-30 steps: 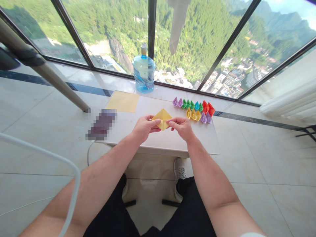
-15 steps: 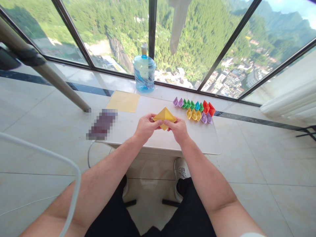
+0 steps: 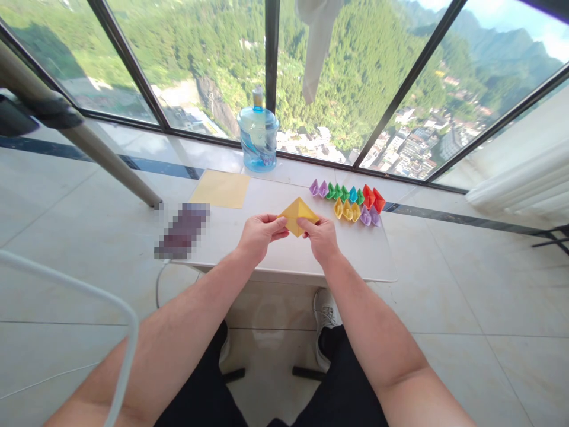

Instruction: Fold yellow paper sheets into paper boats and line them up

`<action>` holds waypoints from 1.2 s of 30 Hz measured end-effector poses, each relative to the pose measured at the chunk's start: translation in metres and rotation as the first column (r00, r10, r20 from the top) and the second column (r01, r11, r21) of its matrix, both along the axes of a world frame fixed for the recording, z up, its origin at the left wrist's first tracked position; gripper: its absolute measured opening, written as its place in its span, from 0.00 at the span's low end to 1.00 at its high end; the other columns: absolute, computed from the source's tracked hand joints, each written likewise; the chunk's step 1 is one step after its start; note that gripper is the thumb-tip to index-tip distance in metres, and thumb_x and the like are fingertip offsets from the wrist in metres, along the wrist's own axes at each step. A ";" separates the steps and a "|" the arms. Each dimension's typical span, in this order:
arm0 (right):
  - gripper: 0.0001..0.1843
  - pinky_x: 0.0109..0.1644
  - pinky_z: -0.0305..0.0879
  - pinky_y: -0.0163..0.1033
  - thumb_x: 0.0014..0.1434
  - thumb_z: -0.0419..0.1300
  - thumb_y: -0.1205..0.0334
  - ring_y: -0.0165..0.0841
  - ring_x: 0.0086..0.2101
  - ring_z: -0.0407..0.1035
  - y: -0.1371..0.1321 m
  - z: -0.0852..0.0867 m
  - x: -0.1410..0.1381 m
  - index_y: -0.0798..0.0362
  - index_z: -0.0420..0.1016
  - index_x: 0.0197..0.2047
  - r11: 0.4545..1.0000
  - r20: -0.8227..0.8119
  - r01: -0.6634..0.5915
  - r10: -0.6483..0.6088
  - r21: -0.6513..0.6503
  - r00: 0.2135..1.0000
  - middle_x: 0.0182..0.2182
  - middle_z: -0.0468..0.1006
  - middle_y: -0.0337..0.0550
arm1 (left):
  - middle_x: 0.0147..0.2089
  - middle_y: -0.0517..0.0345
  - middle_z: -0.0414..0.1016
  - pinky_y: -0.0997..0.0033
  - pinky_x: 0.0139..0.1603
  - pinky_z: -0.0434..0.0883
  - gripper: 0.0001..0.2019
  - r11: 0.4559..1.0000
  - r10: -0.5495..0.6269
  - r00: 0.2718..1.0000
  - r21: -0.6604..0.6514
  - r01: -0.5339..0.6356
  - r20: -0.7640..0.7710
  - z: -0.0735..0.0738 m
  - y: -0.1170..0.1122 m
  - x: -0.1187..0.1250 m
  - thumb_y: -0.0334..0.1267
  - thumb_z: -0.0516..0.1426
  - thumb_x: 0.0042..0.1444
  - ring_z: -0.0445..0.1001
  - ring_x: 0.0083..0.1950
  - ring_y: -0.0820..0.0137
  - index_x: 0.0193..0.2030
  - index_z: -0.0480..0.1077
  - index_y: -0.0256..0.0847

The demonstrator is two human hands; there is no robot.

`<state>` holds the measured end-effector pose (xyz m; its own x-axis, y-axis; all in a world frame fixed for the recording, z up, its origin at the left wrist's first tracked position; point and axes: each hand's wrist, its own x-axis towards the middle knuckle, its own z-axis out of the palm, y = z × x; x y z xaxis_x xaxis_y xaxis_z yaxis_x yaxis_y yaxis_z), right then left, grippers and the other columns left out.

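A folded yellow paper piece (image 3: pixel 297 213), pointed at top and bottom, is held just above the small white table (image 3: pixel 288 258). My left hand (image 3: pixel 259 234) pinches its left corner. My right hand (image 3: pixel 320 237) pinches its right side, thumb on top. Both hands are closed on the paper, close together over the table's middle. A flat yellow paper sheet (image 3: pixel 221 188) lies at the table's far left corner.
Several small folded paper boats (image 3: pixel 349 200) in purple, green, blue, red and yellow sit in two rows at the far right of the table. A blurred dark object (image 3: pixel 182 231) lies at the left edge. A water jug (image 3: pixel 258 134) stands by the window. A white cable (image 3: pixel 89 290) curves at left.
My hands drew closer together on the yellow paper and the fold narrowed. The view shifted slightly downward.
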<state>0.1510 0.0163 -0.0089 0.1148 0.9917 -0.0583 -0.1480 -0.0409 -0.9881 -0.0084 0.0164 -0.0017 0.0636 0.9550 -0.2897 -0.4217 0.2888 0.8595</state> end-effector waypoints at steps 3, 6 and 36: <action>0.15 0.27 0.59 0.35 0.45 0.73 0.52 0.27 0.24 0.61 -0.001 0.000 0.000 0.54 0.81 0.31 1.000 -0.004 0.001 -0.001 -0.001 1.000 0.24 0.75 0.37 | 0.30 0.51 0.80 0.61 0.44 0.79 0.22 1.000 -0.001 1.000 0.000 0.001 -0.006 0.000 0.001 -0.001 0.43 0.76 0.34 0.81 0.31 0.67 0.31 0.75 0.32; 0.16 0.27 0.60 0.36 0.44 0.73 0.51 0.28 0.25 0.62 -0.001 0.000 -0.001 0.54 0.81 0.31 1.000 0.010 0.006 -0.006 -0.007 1.000 0.24 0.76 0.37 | 0.29 0.51 0.80 0.61 0.43 0.79 0.22 1.000 0.001 1.000 -0.010 -0.001 -0.002 0.000 0.002 -0.002 0.43 0.76 0.34 0.81 0.31 0.66 0.29 0.74 0.32; 0.17 0.28 0.56 0.36 0.41 0.75 0.50 0.27 0.22 0.59 0.000 -0.003 0.001 0.51 0.76 0.23 0.998 -0.008 -0.043 0.043 -0.038 0.999 0.18 0.70 0.33 | 0.32 0.48 0.81 0.61 0.42 0.77 0.23 0.996 -0.052 0.991 0.071 0.061 -0.121 0.001 0.002 -0.002 0.46 0.76 0.33 0.79 0.34 0.64 0.31 0.79 0.31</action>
<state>0.1519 0.0166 -0.0115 0.0714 0.9928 -0.0966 -0.1519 -0.0849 -0.9847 -0.0109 0.0180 -0.0003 0.0876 0.9700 -0.2269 -0.3004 0.2429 0.9224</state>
